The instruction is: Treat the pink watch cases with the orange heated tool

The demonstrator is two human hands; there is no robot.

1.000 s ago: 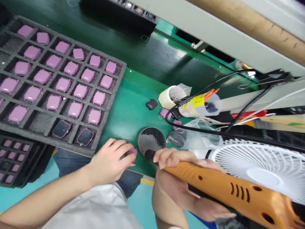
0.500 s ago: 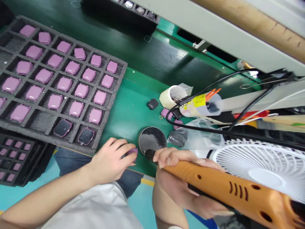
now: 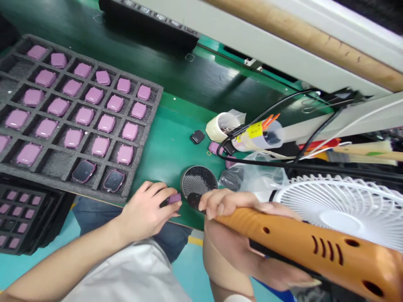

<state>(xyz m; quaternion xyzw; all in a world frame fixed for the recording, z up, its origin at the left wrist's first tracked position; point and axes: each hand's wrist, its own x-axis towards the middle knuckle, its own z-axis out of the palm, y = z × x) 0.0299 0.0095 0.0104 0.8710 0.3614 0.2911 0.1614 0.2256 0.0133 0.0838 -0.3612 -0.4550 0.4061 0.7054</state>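
My left hand (image 3: 146,212) is closed on a small pink watch case (image 3: 174,198) at the near edge of the green bench, fingers pinching it from both sides. My right hand (image 3: 234,205) is wrapped around a long orange power screwdriver (image 3: 308,249), whose black tip (image 3: 192,200) sits just right of the pink case. A round black mesh dish (image 3: 198,181) lies directly behind the tip.
A grey foam tray (image 3: 56,167) holds several pink cases and two screen-up ones (image 3: 82,171). A darker tray (image 3: 19,209) lies lower left. A tape roll (image 3: 218,126), clear cup (image 3: 264,136), black cables, plastic bag and white fan (image 3: 340,212) crowd the right.
The view has shifted slightly down and left. My left hand has lifted the pink case a little, so more of it shows between the fingers. The screwdriver stays close beside it.
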